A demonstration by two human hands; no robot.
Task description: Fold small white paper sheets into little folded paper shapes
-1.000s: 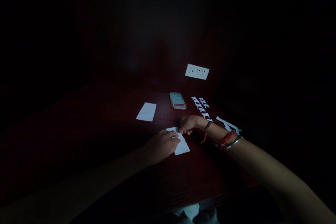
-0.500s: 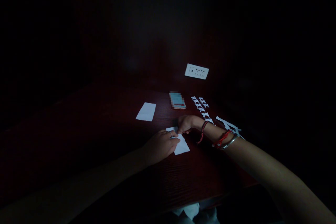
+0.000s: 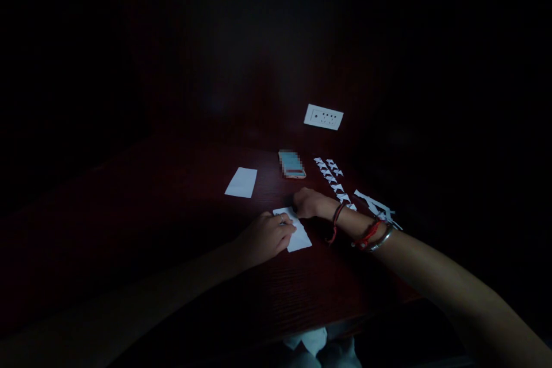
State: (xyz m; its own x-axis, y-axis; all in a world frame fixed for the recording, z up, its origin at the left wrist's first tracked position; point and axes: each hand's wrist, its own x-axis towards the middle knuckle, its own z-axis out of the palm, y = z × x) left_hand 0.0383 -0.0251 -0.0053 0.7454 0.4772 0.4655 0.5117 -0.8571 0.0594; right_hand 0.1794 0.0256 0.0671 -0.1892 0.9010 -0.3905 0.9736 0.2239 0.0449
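Observation:
A white sheet of paper (image 3: 301, 238) lies on the dark reddish table in front of me. My left hand (image 3: 270, 236), with a ring on one finger, holds the sheet down, its fingers bent and pressed together on the paper. At the upper right edge of the same sheet, my right hand (image 3: 307, 203) is closed in a pinch; its fingertips are mostly hidden. Red cords and a silver bangle circle the right wrist. Beyond that hand, small folded paper pieces (image 3: 331, 174) lie in two rows.
Another white sheet (image 3: 241, 183) lies to the left, and a phone (image 3: 292, 164) with a blurred screen lies behind my hands. Loose paper strips (image 3: 374, 203) are heaped at the right. A socket panel (image 3: 323, 117) is on the back wall. The surroundings are very dark.
My right hand has shifted slightly up along the sheet's edge, and its fingers are more tucked in. The left hand stays on the paper, its fingers a little more bent.

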